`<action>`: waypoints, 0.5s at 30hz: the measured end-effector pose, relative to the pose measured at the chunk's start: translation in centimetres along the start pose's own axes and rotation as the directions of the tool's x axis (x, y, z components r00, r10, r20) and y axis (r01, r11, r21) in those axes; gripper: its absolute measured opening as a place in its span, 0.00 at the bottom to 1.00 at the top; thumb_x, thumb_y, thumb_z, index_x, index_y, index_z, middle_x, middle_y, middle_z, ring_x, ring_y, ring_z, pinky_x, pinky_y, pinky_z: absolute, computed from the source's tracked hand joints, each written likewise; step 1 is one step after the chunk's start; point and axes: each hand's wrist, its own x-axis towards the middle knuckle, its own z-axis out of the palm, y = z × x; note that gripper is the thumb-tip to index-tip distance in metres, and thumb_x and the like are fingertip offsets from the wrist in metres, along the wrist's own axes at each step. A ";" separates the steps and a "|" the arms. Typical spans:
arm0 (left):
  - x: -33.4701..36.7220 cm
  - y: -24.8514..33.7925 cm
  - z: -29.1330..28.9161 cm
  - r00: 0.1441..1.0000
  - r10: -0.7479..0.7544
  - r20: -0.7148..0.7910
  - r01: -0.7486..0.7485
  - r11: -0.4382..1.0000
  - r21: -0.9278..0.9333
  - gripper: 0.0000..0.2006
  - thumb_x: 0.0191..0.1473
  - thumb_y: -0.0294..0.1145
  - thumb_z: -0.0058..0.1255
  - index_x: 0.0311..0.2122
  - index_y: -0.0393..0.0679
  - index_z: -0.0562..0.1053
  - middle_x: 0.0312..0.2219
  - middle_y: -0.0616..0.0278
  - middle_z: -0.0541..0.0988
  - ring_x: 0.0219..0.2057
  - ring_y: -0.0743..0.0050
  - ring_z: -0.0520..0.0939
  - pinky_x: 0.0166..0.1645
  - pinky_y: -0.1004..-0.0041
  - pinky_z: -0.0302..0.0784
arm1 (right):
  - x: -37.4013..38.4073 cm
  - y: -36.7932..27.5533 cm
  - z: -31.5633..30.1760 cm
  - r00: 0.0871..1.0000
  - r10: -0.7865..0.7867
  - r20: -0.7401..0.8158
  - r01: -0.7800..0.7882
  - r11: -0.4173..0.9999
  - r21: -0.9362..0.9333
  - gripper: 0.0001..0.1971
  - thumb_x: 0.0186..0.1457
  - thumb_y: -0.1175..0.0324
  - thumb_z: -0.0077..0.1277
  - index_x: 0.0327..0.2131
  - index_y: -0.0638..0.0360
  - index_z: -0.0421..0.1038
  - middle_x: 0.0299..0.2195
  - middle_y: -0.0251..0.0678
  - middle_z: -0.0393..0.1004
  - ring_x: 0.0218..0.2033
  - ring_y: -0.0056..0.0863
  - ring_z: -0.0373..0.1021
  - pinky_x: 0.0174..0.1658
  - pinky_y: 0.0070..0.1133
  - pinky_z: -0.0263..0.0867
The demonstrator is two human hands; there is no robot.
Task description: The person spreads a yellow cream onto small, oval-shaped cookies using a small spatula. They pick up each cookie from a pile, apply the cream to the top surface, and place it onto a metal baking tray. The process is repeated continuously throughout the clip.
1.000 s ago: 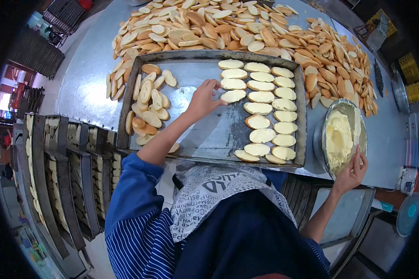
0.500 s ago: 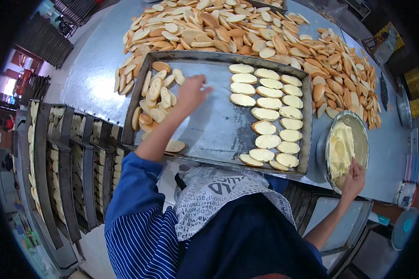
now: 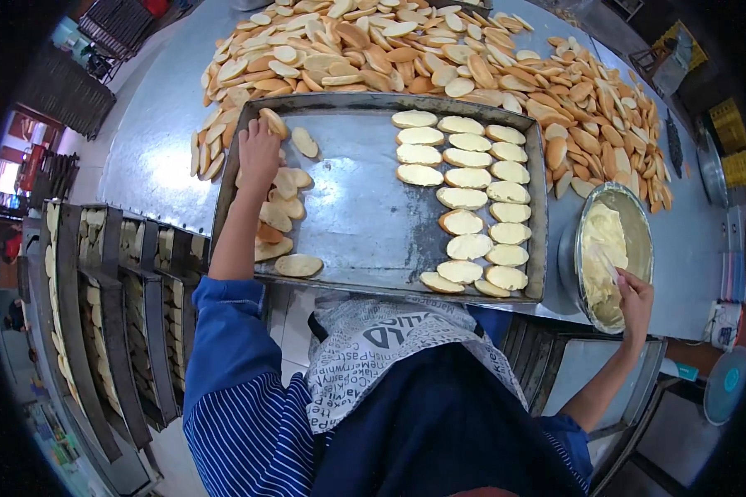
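smooth grey metal bench (image 3: 162, 178) is seen in a room with a tiled floor, its far side covered by a loose heap of oval bread slices (image 3: 365, 58), brown-crusted, pale-faced. at left, thin-walled metal stacked trays (image 3: 124, 348) are filled with more pale pieces. on the bench a rectangular tray (image 3: 356, 199) is set, rim dark and worn, base scuffed with dark patches. coated slices (image 3: 467, 179) are laid in rough columns on its right side, tops covered in matte pale yellow. plain slices (image 3: 288, 205), oval, rough-faced, are jumbled at its left side. left grip (image 3: 259, 153) is placed over these, fingertips partly hidden; whether a slice is grasped cannot be told. slim pale spreader (image 3: 607, 262) is pinched in right grip (image 3: 636, 305), blade held in creamy, ridged yellow spread (image 3: 603, 228) inside a round metal bowl (image 3: 567, 257), just right of the tray. whitish apron (image 3: 398, 331) is printed all over with dark lettering, sizes mixed, upside down. blue sleeve (image 3: 232, 323) is partly striped in white.
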 end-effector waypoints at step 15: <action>2.6 -0.7 1.1 0.780 -0.406 0.476 0.429 -0.205 -0.880 0.11 0.58 0.38 0.45 0.37 0.40 0.66 0.30 0.61 0.75 0.28 0.75 0.76 0.32 0.79 0.71 | 0.0 3.7 -0.4 0.977 0.032 -0.212 0.006 0.984 0.176 0.13 0.55 0.68 0.51 0.42 0.63 0.75 0.16 0.19 0.64 0.13 0.07 0.49 0.16 0.12 0.43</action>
